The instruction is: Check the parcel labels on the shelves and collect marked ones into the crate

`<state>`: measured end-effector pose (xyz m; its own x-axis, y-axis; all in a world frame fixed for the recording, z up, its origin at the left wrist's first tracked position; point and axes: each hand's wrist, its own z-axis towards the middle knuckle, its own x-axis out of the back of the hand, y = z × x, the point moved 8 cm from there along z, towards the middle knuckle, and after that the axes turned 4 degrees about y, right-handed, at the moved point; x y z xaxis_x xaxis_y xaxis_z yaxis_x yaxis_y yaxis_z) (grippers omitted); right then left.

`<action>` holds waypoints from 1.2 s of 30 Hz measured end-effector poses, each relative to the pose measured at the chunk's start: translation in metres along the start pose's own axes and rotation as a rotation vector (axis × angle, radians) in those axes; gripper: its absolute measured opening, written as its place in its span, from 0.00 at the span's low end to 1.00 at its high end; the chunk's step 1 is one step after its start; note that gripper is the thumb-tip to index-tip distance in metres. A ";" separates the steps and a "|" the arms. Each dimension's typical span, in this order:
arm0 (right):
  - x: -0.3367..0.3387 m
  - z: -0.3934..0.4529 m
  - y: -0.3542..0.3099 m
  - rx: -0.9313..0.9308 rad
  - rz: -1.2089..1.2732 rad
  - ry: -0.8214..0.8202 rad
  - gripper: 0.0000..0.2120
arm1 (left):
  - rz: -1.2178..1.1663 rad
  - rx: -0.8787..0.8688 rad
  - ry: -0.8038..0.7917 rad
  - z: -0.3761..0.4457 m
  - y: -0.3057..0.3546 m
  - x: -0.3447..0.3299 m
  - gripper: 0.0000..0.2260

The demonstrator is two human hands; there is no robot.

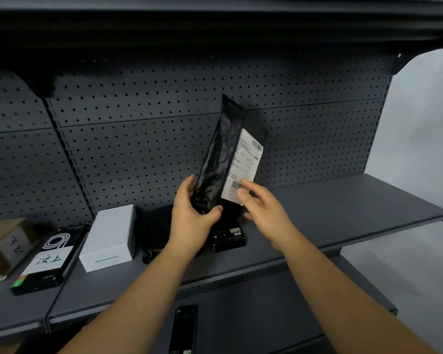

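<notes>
- Far left of the white box point(110, 237), a brown cardboard carton point(3, 245) lies on the shelf point(343, 213); a white paper with handwritten marks is stuck to its side, and its contents cannot be seen.
- Between the carton and the white box sits a glossy black box point(50, 259) with looping white lines and a white slip bearing handwritten characters.
- The white box itself is a plain matte oblong, closed, lying flat on the dark grey metal shelf in front of the perforated back panel point(138, 149).
- Just right of the white box lies a crumpled black plastic bag point(155, 231) — shiny and creased.
- Right of that, the left hand point(192, 215) grips the lower end of a long, slim black plastic parcel point(219, 159), fingers and thumb curled round it, holding it upright and tilted above the shelf (well clear of the white box).
- A white printed label point(246, 159) with barcodes covers the parcel's right face.
- The right hand point(262, 206) — fingers loosely spread — touches the label's lower corner with its fingertips point(242, 192).
- Beneath the hands, a small black box point(229, 236) rests on the shelf.
</notes>
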<state>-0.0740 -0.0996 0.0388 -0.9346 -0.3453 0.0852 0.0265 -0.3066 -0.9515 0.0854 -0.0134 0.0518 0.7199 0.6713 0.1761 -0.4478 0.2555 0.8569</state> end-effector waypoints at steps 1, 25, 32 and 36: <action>-0.005 0.001 0.001 -0.045 0.058 -0.018 0.21 | 0.069 -0.070 0.017 -0.002 0.006 -0.001 0.37; 0.008 0.021 0.023 -0.215 0.324 -0.020 0.39 | -0.232 0.264 -0.160 0.026 -0.027 -0.014 0.30; -0.005 0.017 -0.003 -0.054 0.167 0.035 0.26 | 0.134 -0.159 0.114 0.010 0.019 -0.010 0.30; -0.013 0.012 -0.010 -0.085 0.368 -0.087 0.27 | 0.149 -0.262 -0.065 0.004 0.028 -0.025 0.30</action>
<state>-0.0575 -0.1024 0.0505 -0.8342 -0.4940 -0.2452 0.3215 -0.0743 -0.9440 0.0568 -0.0263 0.0734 0.6645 0.6712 0.3286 -0.6668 0.3339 0.6663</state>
